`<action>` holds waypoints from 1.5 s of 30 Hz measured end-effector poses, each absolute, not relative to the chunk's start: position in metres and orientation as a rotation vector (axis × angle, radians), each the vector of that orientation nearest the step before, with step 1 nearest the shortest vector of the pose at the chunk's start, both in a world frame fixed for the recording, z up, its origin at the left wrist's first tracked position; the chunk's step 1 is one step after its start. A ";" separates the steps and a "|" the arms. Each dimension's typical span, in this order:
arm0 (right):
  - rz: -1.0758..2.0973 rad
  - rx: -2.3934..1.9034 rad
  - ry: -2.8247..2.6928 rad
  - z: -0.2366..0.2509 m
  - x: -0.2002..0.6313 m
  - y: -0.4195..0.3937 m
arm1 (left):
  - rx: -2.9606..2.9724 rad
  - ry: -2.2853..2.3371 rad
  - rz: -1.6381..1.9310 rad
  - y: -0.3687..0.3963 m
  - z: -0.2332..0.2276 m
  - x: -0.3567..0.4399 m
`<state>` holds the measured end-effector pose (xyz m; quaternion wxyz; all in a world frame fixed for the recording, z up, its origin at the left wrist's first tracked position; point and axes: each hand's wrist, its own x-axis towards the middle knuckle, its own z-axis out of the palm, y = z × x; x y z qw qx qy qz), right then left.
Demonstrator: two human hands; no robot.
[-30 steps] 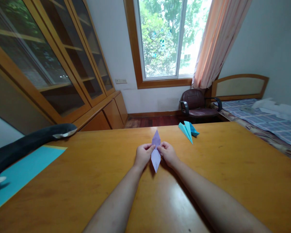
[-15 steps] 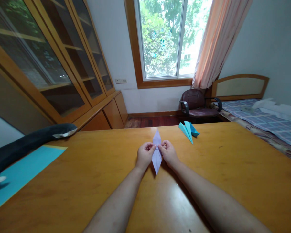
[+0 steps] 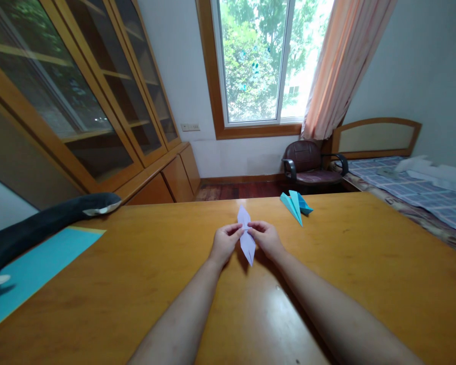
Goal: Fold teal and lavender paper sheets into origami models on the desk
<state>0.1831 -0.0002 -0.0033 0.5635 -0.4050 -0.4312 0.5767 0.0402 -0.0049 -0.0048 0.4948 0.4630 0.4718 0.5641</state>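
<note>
Left hand: left hand (image 3: 223, 245) is curled, thumb and fingertips pinched on the left edge of the lilac folded paper (image 3: 246, 234) near its middle; the forearm runs in from the lower frame edge.
Right hand: right hand (image 3: 267, 239) is curled likewise, pinching the right edge of the same paper at about the same height; its fingertips almost meet those of the left hand.
Lilac folded paper: long narrow diamond shape, pointed at both ends, with a crease along its length. Held between both hands just above the wooden table (image 3: 365, 263); whether the lower point touches the tabletop I cannot tell. Upper point leans away from the person and slightly left, lower point toward the person and slightly right.
Position: about mid-width of the table, in its far half, straight ahead of the person.
Teal folded paper: teal folded paper (image 3: 295, 205) lies flat near the far table edge, to the right of and beyond the hands, well apart from the lilac one and untouched.
Teal sheet: flat teal sheet (image 3: 38, 263) lies at the left side of the table.
Plush toy: dark plush toy (image 3: 41, 225) with white patches lies along the left edge, beside the teal sheet.
Background: glass-door wooden cabinet (image 3: 79, 101) at left, window (image 3: 258, 61) ahead, peach curtain (image 3: 345, 61), dark armchair (image 3: 307, 165), bed (image 3: 414, 187) with checked cover at right.
</note>
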 end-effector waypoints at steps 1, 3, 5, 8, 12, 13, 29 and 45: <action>1.364 -0.950 -1.015 -0.003 0.184 0.000 | 1.130 1.137 1.363 -0.005 -0.004 0.039; 1.362 -0.938 -1.039 -0.002 0.185 0.002 | 1.173 1.129 1.348 -0.005 -0.002 0.036; 1.346 -0.923 -1.095 0.000 0.186 0.003 | 1.243 1.135 1.341 -0.005 0.001 0.033; 1.301 -0.908 -1.219 0.002 0.188 0.003 | 1.411 1.197 1.361 -0.008 0.007 0.028; 1.015 -0.982 -1.461 0.007 0.190 -0.001 | 1.725 1.262 1.418 -0.014 0.014 0.024; 0.903 -1.002 -1.526 0.008 0.191 -0.002 | 1.797 1.257 1.425 -0.015 0.015 0.024; 0.089 -0.933 -1.930 0.008 0.199 -0.010 | 2.549 1.394 1.324 -0.024 0.021 0.022; 0.563 -1.014 -1.576 -0.004 0.187 -0.011 | 2.104 1.373 1.437 -0.021 0.009 0.034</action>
